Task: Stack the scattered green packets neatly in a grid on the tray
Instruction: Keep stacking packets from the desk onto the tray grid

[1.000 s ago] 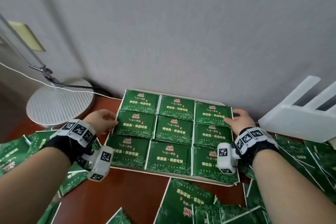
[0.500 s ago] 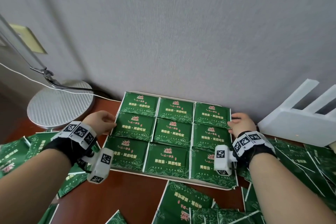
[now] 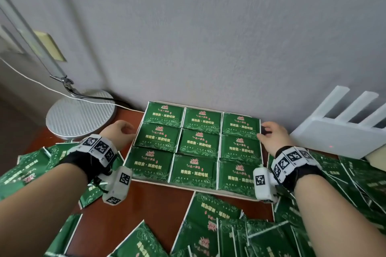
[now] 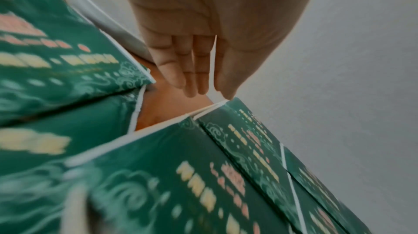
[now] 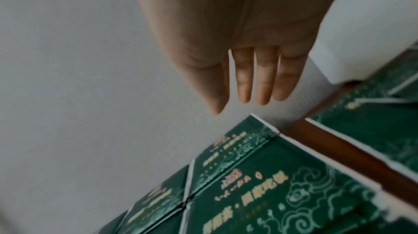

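nine green packets (image 3: pixel 198 141) gridded on tray (image 3: pixel 229 193), left hand (image 3: pixel 118 134), right hand (image 3: pixel 273 139) flanking

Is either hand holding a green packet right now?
No: both wrist views show the left hand and right hand with straight fingers and nothing in them, beside the grid of green packets on the tray.

The head view looks down from above onto the packet grid (image 3: pixel 196 146); both wrist views look close along straight fingers (image 4: pixel 192 70), sharing that grid.
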### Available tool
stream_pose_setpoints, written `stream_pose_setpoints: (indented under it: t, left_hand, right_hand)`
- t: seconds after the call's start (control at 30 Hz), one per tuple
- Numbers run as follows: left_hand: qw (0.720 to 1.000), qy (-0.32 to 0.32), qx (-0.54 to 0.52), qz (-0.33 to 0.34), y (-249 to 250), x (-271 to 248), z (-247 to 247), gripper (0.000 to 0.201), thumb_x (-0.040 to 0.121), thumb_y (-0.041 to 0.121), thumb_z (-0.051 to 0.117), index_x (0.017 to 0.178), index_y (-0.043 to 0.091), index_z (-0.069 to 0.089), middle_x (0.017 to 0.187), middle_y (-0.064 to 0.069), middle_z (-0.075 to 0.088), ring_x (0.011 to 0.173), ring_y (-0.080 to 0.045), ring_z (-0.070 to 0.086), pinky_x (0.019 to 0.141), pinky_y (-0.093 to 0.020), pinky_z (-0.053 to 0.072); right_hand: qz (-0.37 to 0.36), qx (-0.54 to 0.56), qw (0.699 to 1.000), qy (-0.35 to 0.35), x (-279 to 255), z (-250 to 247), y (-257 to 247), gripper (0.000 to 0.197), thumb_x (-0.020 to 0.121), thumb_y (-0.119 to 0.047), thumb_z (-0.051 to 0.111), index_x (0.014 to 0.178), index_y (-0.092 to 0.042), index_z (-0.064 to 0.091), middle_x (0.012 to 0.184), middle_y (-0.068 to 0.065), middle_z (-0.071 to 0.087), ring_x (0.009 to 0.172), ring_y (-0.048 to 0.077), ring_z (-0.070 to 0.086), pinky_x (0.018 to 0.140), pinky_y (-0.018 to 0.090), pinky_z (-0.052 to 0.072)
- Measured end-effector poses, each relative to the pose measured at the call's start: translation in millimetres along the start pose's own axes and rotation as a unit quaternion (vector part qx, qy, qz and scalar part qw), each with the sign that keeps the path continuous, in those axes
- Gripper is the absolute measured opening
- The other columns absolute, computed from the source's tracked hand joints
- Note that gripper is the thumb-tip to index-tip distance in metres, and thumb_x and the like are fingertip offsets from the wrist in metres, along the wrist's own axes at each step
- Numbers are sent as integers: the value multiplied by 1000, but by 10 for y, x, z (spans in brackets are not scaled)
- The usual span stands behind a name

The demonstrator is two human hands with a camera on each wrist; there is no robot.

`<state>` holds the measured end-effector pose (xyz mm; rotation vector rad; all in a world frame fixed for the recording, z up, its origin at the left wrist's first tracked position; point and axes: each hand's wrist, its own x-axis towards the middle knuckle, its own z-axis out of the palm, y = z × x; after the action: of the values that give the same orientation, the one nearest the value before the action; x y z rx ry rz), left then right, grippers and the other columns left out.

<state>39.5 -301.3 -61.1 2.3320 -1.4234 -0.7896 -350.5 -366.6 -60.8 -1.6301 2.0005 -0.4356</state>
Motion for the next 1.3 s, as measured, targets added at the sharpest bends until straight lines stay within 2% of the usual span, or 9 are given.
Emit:
stream_pose_setpoints:
  t: [0.2, 0.33, 0.5, 0.67, 0.8, 0.9, 1.03, 1.2, 1.3]
  left_hand:
    - [985, -95, 130, 68, -69, -830, -26, 23, 87, 23, 61, 109, 15, 60, 109, 2, 63, 97, -15, 57, 82, -20, 40]
    - [968, -165, 159, 98, -37, -1333, 156, 18, 88, 26, 58, 106, 27, 59, 110, 7, 62, 94, -8, 57, 85, -19, 44]
    - [954, -220, 143, 146, 211, -1861, 500, 25, 88, 26, 59, 113, 23, 57, 100, 12, 57, 92, -6, 54, 83, -17, 44]
    - [923, -254, 247, 148, 297, -2281, 791, 55, 84, 37, 62, 133, 27, 42, 132, 3, 48, 116, -16, 50, 99, -32, 45]
    - [908, -201, 351, 114, 63, -2478, 849, 86, 74, 54, 66, 144, 31, 22, 146, -3, 26, 135, -24, 26, 110, -43, 30]
    - [922, -189, 333, 61, -144, -2556, 836, 101, 69, 58, 68, 146, 32, 10, 153, -5, 11, 142, -28, 10, 115, -48, 18]
    - [933, -210, 292, 10, -367, -2596, 833, 108, 68, 57, 70, 147, 35, -2, 156, -6, -2, 143, -30, 3, 114, -50, 18]
    - [934, -213, 283, 39, -423, -2578, 833, 106, 71, 53, 69, 146, 37, -4, 156, -1, -7, 144, -27, -4, 115, -48, 16]
    - [930, -240, 272, 54, -420, -2507, 858, 105, 73, 47, 70, 145, 41, -5, 155, 5, -13, 143, -25, -11, 115, -50, 17]
  right_hand:
    - [-98, -112, 981, -123, -785, -368, -150, 26, 89, -24, 57, 114, -16, 59, 123, 3, 58, 111, 19, 56, 98, 31, 42]
    - [-98, -153, 973, -140, -1312, -599, -45, 26, 90, -28, 55, 115, -19, 57, 118, 1, 62, 106, 17, 57, 94, 27, 43]
    - [-49, -222, 956, -187, -1919, -647, 335, 35, 90, -33, 55, 123, -20, 52, 124, -2, 58, 107, 15, 57, 91, 25, 44]
    - [-11, -289, 920, -265, -2392, -314, 728, 63, 85, -46, 58, 139, -22, 36, 143, 0, 41, 127, 19, 43, 103, 31, 37]
    - [-18, -345, 912, -221, -2592, -20, 841, 87, 77, -63, 55, 146, -25, 18, 153, 2, 21, 141, 22, 18, 113, 45, 18]
    - [-4, -338, 919, -204, -2684, 136, 824, 86, 82, -53, 57, 148, -24, 10, 155, 4, 12, 143, 21, 12, 115, 45, 15]
    - [13, -314, 930, -192, -2691, 198, 725, 70, 88, -34, 50, 147, -25, 13, 155, 6, 13, 138, 26, 26, 112, 39, 26]
    - [-13, -270, 937, -222, -2641, 201, 620, 51, 96, -19, 27, 146, -23, 21, 156, 4, 15, 138, 20, 28, 110, 37, 30]
    - [-75, -225, 945, -225, -2681, 210, 523, 48, 98, -10, 23, 143, -26, 31, 154, 1, 20, 117, 14, 50, 96, 31, 42]
